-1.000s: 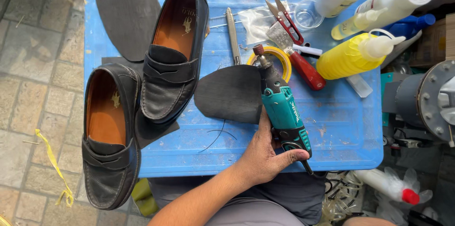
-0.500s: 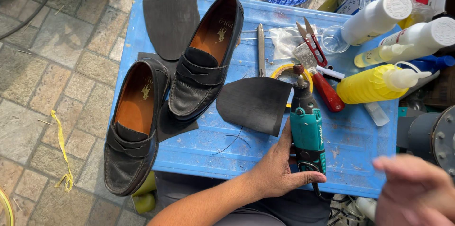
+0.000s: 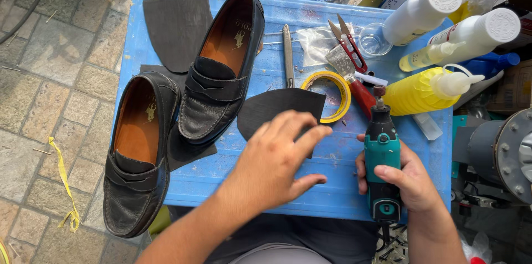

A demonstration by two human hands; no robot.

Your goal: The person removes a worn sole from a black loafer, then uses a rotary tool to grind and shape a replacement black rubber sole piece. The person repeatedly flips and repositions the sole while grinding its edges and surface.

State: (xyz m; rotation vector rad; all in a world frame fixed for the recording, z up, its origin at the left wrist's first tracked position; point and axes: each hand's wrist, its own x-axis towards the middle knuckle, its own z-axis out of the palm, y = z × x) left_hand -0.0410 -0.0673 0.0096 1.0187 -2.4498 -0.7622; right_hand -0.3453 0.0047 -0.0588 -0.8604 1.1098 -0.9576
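Here, the left hand, fingers spread, rests on the flat black rubber sole piece mid-table, just left of the right hand clenched around the upright teal-and-black rotary tool near the blue plastic table's front right edge.

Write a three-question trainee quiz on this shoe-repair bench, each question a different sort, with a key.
1. True or false: the right hand grips the green and black rotary tool.
2. Multiple choice: the left hand rests on
A. the yellow tape roll
B. the dark sole piece
C. a loafer
3. Fill in: the two black loafers have insides that are ____ in colour.

Key
1. True: its fingers wrap the tool's body, tip pointing away from the person.
2. B: the fingers lie on the sole piece's near edge, on the blue table.
3. Brown.
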